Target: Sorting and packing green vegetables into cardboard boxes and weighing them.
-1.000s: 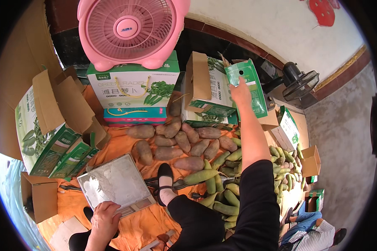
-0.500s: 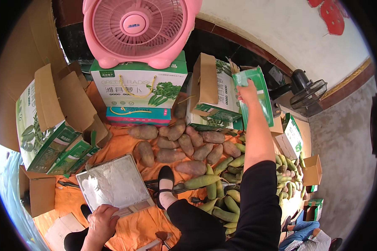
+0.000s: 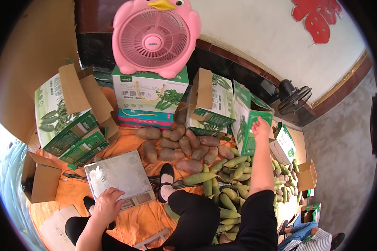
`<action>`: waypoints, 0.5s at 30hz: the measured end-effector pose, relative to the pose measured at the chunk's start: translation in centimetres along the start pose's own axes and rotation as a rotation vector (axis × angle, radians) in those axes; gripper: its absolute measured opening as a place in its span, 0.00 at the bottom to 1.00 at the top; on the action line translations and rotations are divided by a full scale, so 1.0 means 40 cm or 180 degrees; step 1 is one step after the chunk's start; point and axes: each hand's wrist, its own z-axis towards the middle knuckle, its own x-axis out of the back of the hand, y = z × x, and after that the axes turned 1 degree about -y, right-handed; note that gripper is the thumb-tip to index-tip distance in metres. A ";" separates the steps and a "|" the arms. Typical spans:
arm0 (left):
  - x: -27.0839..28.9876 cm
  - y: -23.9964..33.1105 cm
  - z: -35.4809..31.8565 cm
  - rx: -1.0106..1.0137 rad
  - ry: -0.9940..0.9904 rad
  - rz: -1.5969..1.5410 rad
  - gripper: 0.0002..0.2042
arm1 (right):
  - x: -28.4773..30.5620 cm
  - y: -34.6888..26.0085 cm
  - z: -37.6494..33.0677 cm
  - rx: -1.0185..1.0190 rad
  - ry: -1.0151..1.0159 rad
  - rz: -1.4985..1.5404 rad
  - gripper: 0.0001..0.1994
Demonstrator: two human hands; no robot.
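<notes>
My right hand [image 3: 262, 129], at the end of an outstretched arm, pinches the green edge of a green and white cardboard box [image 3: 248, 119]. The box stands tilted beside another carton, its printed side facing left and flaps loose at the top. My left hand [image 3: 107, 203] is near the front edge of a square platform with a silver metal top [image 3: 119, 178], much like a scale. Its fingers are loosely bent and hold nothing; whether they touch the edge I cannot tell.
Reddish-brown tubers [image 3: 190, 166] and green radishes [image 3: 228, 203] lie piled on an orange sheet [image 3: 132, 224]. A pink fan [image 3: 155, 39] tops stacked boxes [image 3: 148, 94]. Open cartons [image 3: 65, 113] stand left. A black fan [image 3: 293, 97] is at the far right; another person [image 3: 312, 238] sits lower right.
My right hand has drawn the green and white box nearer and turned it, so its printed side shows. The view has shifted. My left hand stays by the platform's front edge.
</notes>
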 end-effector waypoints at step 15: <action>0.027 -0.032 -0.088 -0.0296 0.0371 -0.0051 0.10 | 0.173 -0.297 -0.476 0.0284 -0.0915 -0.0244 0.10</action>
